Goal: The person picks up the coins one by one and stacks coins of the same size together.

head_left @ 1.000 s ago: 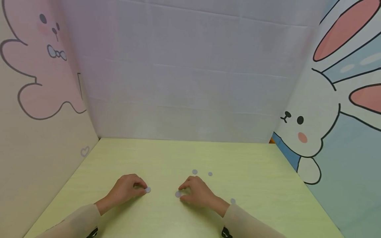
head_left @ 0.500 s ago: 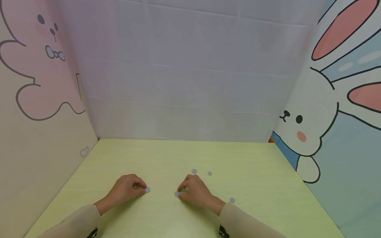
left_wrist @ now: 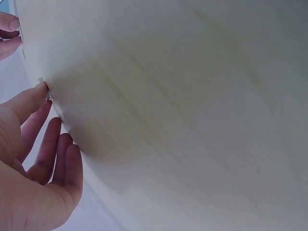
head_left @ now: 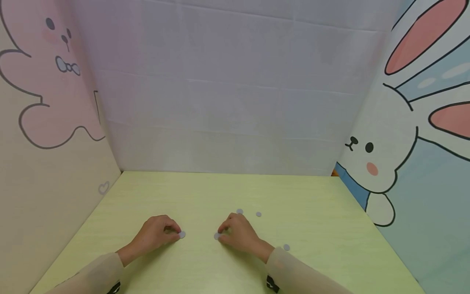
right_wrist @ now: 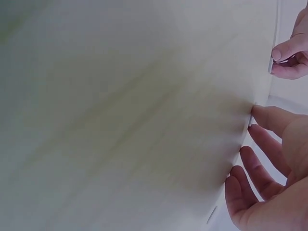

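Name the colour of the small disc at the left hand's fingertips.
The small disc is pale grey, seen best in the head view.

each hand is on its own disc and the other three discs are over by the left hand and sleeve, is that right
Not the side: the other three discs are over by the right hand and sleeve, as the head view shows. The rest is right: each hand is on its own disc.
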Available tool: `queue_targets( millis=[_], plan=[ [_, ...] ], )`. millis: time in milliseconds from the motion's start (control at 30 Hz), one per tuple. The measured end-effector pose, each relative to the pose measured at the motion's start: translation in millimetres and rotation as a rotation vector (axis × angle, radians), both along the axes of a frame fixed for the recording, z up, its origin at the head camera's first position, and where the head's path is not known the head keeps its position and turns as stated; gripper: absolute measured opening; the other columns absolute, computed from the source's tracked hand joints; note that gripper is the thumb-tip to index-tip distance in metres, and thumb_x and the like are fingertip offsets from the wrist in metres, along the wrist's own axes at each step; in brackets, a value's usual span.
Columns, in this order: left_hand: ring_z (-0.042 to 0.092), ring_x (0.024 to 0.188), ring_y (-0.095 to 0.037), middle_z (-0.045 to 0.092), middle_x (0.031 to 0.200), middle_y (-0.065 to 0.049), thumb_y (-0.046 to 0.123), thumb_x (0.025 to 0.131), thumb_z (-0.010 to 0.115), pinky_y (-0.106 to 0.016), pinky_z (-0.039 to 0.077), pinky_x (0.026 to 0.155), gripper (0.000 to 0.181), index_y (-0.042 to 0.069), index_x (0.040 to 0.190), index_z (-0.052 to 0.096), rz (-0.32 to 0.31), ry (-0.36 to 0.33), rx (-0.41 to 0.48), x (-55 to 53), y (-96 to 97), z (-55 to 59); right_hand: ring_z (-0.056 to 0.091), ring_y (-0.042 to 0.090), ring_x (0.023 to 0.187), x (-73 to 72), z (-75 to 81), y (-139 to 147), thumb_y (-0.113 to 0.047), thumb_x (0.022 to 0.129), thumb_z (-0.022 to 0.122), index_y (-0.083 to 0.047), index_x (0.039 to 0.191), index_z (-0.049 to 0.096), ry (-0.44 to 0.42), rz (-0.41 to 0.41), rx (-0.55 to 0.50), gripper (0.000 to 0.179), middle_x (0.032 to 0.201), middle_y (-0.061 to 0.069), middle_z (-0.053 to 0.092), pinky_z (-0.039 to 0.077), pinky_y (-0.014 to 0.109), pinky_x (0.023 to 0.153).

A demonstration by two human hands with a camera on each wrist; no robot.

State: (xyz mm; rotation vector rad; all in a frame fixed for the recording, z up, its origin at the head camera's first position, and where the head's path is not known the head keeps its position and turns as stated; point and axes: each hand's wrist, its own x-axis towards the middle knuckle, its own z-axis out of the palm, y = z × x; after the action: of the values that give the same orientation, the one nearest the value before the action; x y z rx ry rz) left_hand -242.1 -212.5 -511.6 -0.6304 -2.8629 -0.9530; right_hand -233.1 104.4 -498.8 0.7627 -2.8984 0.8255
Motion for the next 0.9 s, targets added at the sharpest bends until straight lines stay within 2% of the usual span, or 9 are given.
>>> queue_targets(
  millis=[400, 667, 900],
  plan=[
    [0.063, 0.089, -0.007, 0.071, 0.092, 0.017, 0.028, 0.085, 0.092, -0.032, 0.051, 0.08, 0.011, 0.03, 0.089, 0.082, 0.01, -0.009, -0.001, -0.4, 0.9, -1.1, 0.055, 0.008, 0.086, -6.6, -1.2, -8.1, -0.022, 0.092, 0.086, -0.014, 0.097, 0.085, 0.009, -0.001, -0.004, 0.01, 0.095, -0.002, 0.067, 0.046, 0.023, 0.075],
    [0.065, 0.089, -0.009, 0.072, 0.092, 0.017, 0.028, 0.085, 0.091, -0.032, 0.052, 0.08, 0.011, 0.029, 0.09, 0.082, -0.013, 0.015, -0.005, -0.5, 1.1, 0.4, 0.054, 0.011, 0.089, -10.5, -4.2, -11.8, -0.024, 0.091, 0.087, -0.017, 0.096, 0.085, 0.016, -0.022, 0.009, 0.01, 0.097, -0.002, 0.068, 0.045, 0.025, 0.076],
    [0.063, 0.088, -0.007, 0.071, 0.091, 0.018, 0.028, 0.084, 0.092, -0.03, 0.051, 0.079, 0.012, 0.029, 0.09, 0.082, -0.007, 0.016, -0.01, -1.0, 0.2, -1.0, 0.053, 0.01, 0.086, -11.8, -3.7, -16.2, -0.022, 0.09, 0.087, -0.016, 0.097, 0.086, 0.023, -0.019, 0.004, 0.01, 0.095, -0.002, 0.067, 0.043, 0.023, 0.074]
  ],
)
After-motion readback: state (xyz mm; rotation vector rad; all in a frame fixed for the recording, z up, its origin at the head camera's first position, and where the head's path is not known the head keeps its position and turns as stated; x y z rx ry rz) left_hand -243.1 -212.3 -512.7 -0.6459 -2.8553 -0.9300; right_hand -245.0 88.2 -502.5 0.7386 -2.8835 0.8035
